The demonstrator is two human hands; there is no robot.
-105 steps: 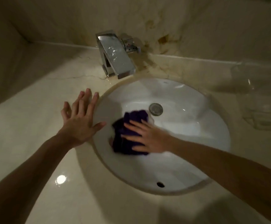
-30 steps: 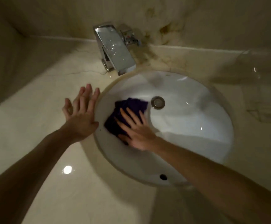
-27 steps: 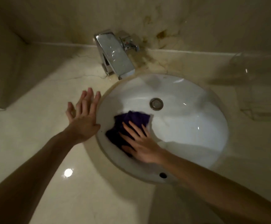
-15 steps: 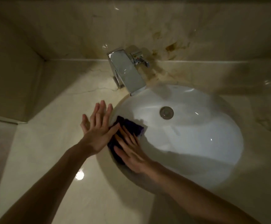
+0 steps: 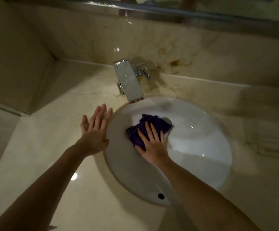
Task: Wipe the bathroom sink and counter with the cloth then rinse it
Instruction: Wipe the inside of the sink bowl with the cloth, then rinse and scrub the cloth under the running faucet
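In the sink [image 5: 202, 147] bowl beside the drain [image 5: 167, 120]: purple cloth [image 5: 149, 129] under flattened right hand [image 5: 153, 145], shifted from the left wall; left hand [image 5: 94, 130] splayed, empty, on counter [image 5: 52, 147] rim; basin wiping ongoing.

The cloth [image 5: 149, 129] is deep purple, plain, with no print visible. The sink [image 5: 193, 147] is glossy white, shading to grey toward its left wall. The tabletop [image 5: 55, 147] is cream marble with thin dark veins and a bright light spot. The backsplash [image 5: 168, 45] is beige marble with brownish-yellow blotches near the faucet [image 5: 129, 82], which is mirror-bright chrome. The drain [image 5: 168, 120] is dull silver. The overflow hole [image 5: 161, 196] is black
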